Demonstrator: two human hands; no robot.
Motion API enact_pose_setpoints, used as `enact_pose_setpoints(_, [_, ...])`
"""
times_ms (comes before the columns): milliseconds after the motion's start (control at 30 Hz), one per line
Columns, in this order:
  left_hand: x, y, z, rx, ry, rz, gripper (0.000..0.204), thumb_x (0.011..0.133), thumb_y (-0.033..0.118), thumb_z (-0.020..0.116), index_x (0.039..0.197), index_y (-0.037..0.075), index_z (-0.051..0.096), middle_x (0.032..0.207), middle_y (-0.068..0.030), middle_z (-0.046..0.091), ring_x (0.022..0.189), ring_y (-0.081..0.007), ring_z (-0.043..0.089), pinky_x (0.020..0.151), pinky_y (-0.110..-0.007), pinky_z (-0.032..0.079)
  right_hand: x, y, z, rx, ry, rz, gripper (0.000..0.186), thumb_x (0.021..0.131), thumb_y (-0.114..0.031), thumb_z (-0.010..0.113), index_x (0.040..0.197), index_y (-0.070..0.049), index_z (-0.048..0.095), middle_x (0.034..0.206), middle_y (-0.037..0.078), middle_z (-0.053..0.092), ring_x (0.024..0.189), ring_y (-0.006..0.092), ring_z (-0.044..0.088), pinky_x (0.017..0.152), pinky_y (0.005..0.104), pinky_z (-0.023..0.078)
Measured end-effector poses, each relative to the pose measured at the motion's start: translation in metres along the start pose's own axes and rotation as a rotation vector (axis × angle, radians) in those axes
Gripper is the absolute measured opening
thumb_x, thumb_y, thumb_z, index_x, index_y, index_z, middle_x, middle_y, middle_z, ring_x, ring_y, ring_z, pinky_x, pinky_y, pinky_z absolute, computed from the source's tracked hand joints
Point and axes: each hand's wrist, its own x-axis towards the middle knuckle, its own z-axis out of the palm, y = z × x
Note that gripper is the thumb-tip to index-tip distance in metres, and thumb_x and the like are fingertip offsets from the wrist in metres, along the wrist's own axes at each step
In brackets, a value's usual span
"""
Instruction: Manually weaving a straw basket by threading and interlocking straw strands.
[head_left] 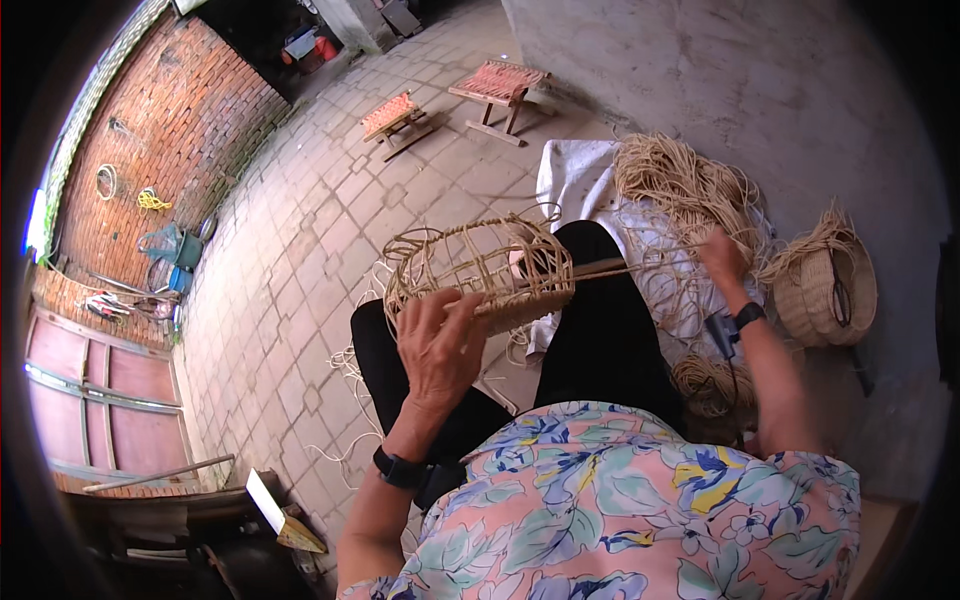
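A half-woven oval basket [478, 262] of tan cord, with open framework and loose loops, rests over my black-trousered legs. My left hand [432, 350] grips the near left part of its rim, fingers curled over the weave. Off to the right, my right hand [722, 258] is closed on a tan strand that stretches from the basket's right end. Behind that hand, a large heap of tan cord [680, 180] lies on a white cloth [575, 170].
A finished-looking woven basket [825, 305] with cord on it stands at the right, near another coil [705, 385]. Two low woven stools [500, 80] stand on the paving ahead, beside a grey wall. A brick wall [170, 100] and pink gate [105, 395] are at left.
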Motion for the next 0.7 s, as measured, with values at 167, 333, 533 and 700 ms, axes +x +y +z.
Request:
enact_pose_setpoints(167, [0.003,-0.002,0.015,0.06,-0.122,0.09,0.027,0.068,0.004,0.072,0.093,0.012,0.067,0.091,-0.0042,0.057,0.083,-0.0241,0.054,0.072,-0.037,0.041,0.002,0.015,-0.02,-0.248,-0.366,-0.267,0.046,0.066,-0.028,0.072,0.104,-0.003,0.062,0.1,0.019,0.064,0.096,0.0373,0.061,0.082,0.0442,0.049])
enact_pose_setpoints(333, [0.006,0.001,0.024,0.007,-0.134,0.086,0.025,0.07,0.003,0.071,0.093,0.011,0.067,0.092,-0.0042,0.058,0.084,-0.025,0.055,0.073,-0.038,0.042,-0.063,-0.152,-0.046,0.586,-0.083,-0.85,0.024,0.073,-0.004,0.063,0.097,-0.005,0.063,0.091,0.013,0.061,0.088,0.0308,0.06,0.079,0.0393,0.048])
enact_pose_setpoints(533, [0.01,0.009,0.023,0.036,-0.129,0.066,0.025,0.07,0.003,0.07,0.093,0.01,0.066,0.093,-0.0057,0.058,0.087,-0.0262,0.056,0.074,-0.039,0.043,-0.108,-0.222,-0.045,0.338,0.032,-1.205,0.019,0.073,-0.004,0.067,0.09,-0.007,0.062,0.085,0.007,0.057,0.084,0.0258,0.057,0.076,0.0395,0.043])
enact_pose_setpoints(700, [0.01,0.013,0.023,0.038,-0.2,0.036,0.025,0.069,0.004,0.071,0.093,0.009,0.066,0.093,-0.0077,0.058,0.087,-0.0274,0.056,0.075,-0.039,0.044,-0.111,-0.222,-0.038,0.352,0.027,-1.244,0.01,0.077,-0.003,0.062,0.087,-0.007,0.061,0.083,0.008,0.056,0.081,0.0266,0.057,0.071,0.0382,0.047])
